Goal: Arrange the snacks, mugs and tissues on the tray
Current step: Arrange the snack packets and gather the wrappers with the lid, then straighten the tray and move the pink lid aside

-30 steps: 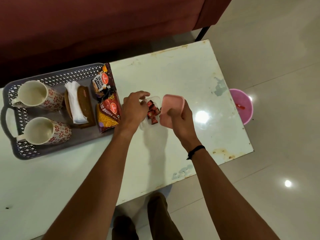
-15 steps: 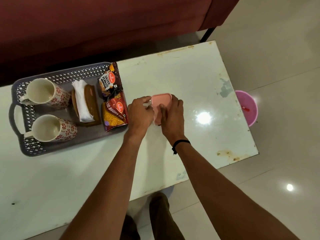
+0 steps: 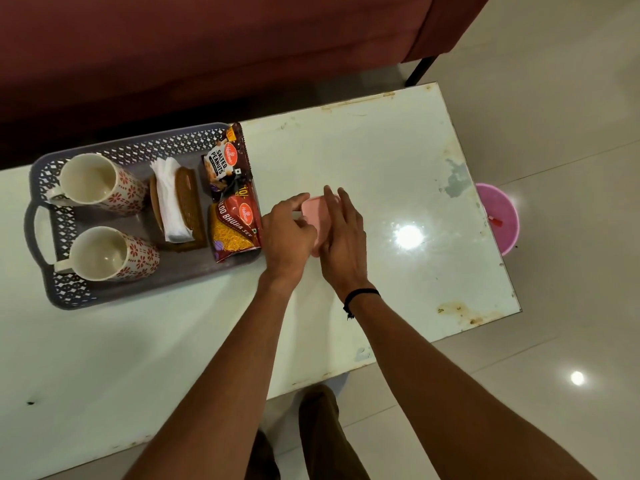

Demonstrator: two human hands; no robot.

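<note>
A grey perforated tray [image 3: 131,152] sits on the left of the white table [image 3: 363,150]. It holds two red-flowered mugs [image 3: 93,180] [image 3: 104,252], white tissues [image 3: 169,199] in a brown holder [image 3: 188,202], a salted-peanuts packet [image 3: 223,164] and an aloo bhujia packet [image 3: 235,226]. Just right of the tray stands a small box with a pink lid [image 3: 317,213]. My left hand [image 3: 287,232] grips the box's left side. My right hand [image 3: 344,233] presses flat on the pink lid. The box's contents are hidden.
A dark red sofa [image 3: 207,46] runs along the far side of the table, with a black leg [image 3: 419,71] near the table's far right corner. A pink bin [image 3: 498,216] stands on the tiled floor past the table's right edge. My legs show below the near edge.
A second ago my right hand held the pink lid tilted up beside the open box of red sweets. The lid now lies on the box, and both hands press on it.
</note>
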